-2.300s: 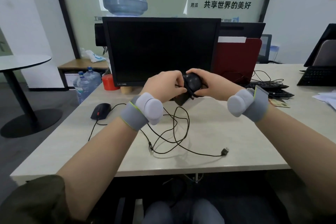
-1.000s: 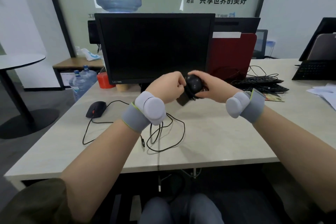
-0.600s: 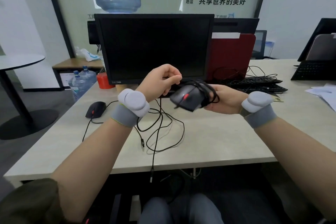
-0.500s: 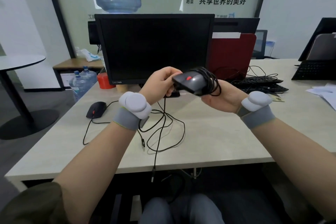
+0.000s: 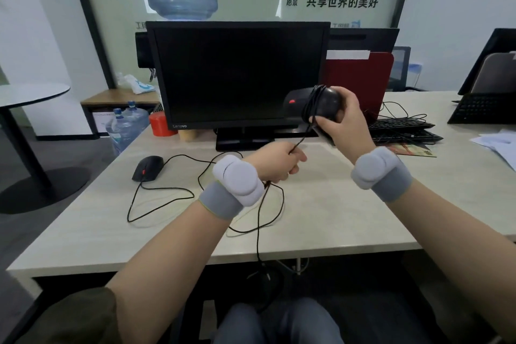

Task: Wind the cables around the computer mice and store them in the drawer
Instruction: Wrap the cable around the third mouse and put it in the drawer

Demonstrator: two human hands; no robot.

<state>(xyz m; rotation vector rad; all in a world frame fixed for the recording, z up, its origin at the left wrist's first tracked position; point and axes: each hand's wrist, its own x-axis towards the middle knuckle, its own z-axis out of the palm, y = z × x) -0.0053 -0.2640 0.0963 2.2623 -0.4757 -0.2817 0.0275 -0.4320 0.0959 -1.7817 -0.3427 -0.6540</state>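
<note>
My right hand (image 5: 347, 123) grips a black mouse (image 5: 312, 105) with a red wheel, raised in front of the monitor, with several turns of its black cable wound around its middle. My left hand (image 5: 276, 163) is lower, just above the desk, and pinches the free stretch of that cable (image 5: 300, 142), which runs taut up to the mouse. The rest of the cable drops past my left wrist and hangs over the desk's front edge. A second black mouse (image 5: 148, 167) lies on the desk at the left, its cable (image 5: 156, 195) in loose loops. No drawer is in view.
A black monitor (image 5: 240, 75) stands at the back of the beige desk (image 5: 335, 218). Black keyboards (image 5: 402, 131) with tangled cables lie at the right, a red folder behind them. A red cup (image 5: 162, 126) and water bottles (image 5: 125, 127) are at the left.
My right hand has lifted the mouse up and to the right. My left hand has dropped towards the desk, pulling the cable taut below the mouse. More cable is wound on.
</note>
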